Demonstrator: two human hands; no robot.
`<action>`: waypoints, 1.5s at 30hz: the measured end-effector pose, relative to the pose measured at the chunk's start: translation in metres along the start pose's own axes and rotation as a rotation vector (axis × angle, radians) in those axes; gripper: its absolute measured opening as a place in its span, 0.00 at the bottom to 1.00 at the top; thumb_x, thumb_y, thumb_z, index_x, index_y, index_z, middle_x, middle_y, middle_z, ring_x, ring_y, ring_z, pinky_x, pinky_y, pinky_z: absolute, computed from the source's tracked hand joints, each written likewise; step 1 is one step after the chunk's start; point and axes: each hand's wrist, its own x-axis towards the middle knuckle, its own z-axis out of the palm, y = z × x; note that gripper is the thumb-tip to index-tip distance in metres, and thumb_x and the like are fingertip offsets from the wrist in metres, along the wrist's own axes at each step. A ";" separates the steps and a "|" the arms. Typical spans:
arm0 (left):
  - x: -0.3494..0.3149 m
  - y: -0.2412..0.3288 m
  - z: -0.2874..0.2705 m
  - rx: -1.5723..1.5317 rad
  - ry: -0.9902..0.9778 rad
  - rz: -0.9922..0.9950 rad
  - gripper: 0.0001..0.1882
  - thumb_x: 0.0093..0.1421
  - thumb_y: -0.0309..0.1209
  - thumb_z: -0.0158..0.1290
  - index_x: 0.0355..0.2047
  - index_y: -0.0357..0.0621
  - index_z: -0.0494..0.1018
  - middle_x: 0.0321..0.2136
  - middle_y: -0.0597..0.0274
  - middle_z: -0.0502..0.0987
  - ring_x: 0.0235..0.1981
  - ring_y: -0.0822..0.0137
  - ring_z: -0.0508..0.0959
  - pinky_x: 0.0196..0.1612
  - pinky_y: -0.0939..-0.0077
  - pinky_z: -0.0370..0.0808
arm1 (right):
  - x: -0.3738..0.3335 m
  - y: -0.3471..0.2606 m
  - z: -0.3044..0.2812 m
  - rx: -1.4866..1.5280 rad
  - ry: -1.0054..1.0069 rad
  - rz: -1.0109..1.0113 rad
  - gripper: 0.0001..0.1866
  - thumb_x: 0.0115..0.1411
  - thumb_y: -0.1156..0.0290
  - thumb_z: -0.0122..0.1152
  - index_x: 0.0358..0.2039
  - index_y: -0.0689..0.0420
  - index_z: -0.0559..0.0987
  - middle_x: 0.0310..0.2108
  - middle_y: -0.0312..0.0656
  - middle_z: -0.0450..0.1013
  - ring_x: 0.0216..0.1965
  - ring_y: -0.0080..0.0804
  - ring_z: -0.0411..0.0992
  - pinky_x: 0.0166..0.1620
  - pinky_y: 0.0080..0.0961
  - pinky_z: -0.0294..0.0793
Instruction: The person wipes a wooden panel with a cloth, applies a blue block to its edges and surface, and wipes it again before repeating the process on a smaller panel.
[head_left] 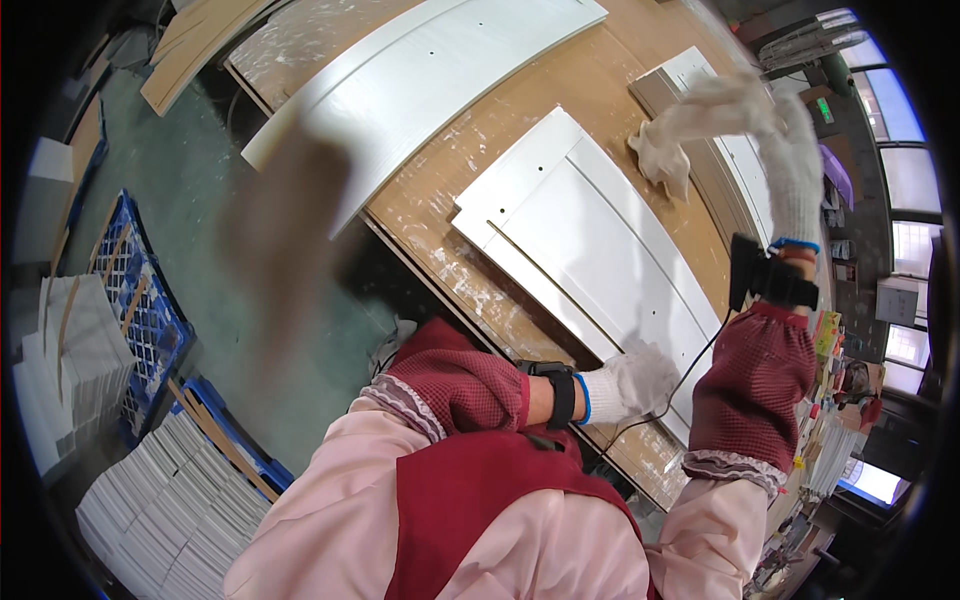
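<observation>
Two white gloves with blue cuffs cover my hands. My left hand [635, 383] rests over the near end of a white panel [590, 235] with grooves and small dark holes; its fingers are smeared by motion. Raised above the far right of the table, my right hand [745, 108] is bent leftward and closed on a whitish cloth [662, 162] that hangs from it. Beneath that hand and cloth, a stack of narrower white panels [735, 170] is partly hidden. A longer white panel [420, 75] lies farther back on the left.
The brown worktable [440, 235] is spotted with white. A blurred brown shape [290, 220] that I cannot make out crosses the left side. Stacked white boards [170, 500] and blue pallets [150, 310] stand on the green floor. A black cable [690, 375] runs between my wrists.
</observation>
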 end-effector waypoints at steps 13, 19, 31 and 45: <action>-0.003 -0.010 0.008 0.265 0.159 0.250 0.13 0.55 0.35 0.46 0.39 0.42 0.71 0.32 0.62 0.72 0.35 0.66 0.73 0.38 0.71 0.69 | -0.227 0.006 -0.097 0.528 -0.463 0.383 0.21 0.60 0.64 0.62 0.47 0.66 0.74 0.40 0.36 0.70 0.40 0.25 0.68 0.45 0.23 0.68; 0.025 0.019 -0.027 0.149 -0.367 0.011 0.15 0.55 0.32 0.48 0.43 0.42 0.70 0.32 0.60 0.71 0.34 0.63 0.73 0.38 0.70 0.71 | -0.379 0.043 -0.131 0.682 0.061 0.773 0.14 0.61 0.73 0.51 0.45 0.65 0.74 0.34 0.36 0.68 0.33 0.22 0.65 0.37 0.19 0.66; 0.006 0.014 -0.017 0.434 -0.010 0.256 0.37 0.39 0.37 0.67 0.51 0.42 0.69 0.36 0.63 0.69 0.37 0.63 0.70 0.39 0.69 0.70 | -0.530 0.113 -0.090 0.267 0.807 1.207 0.10 0.62 0.70 0.58 0.40 0.63 0.78 0.24 0.30 0.70 0.24 0.17 0.64 0.28 0.17 0.65; 0.009 0.022 -0.022 0.538 -0.088 0.196 0.29 0.43 0.36 0.63 0.48 0.45 0.71 0.32 0.65 0.68 0.35 0.65 0.71 0.39 0.69 0.71 | -0.496 0.138 -0.068 -0.306 0.349 1.155 0.18 0.56 0.64 0.61 0.48 0.51 0.77 0.39 0.50 0.71 0.42 0.47 0.71 0.46 0.39 0.71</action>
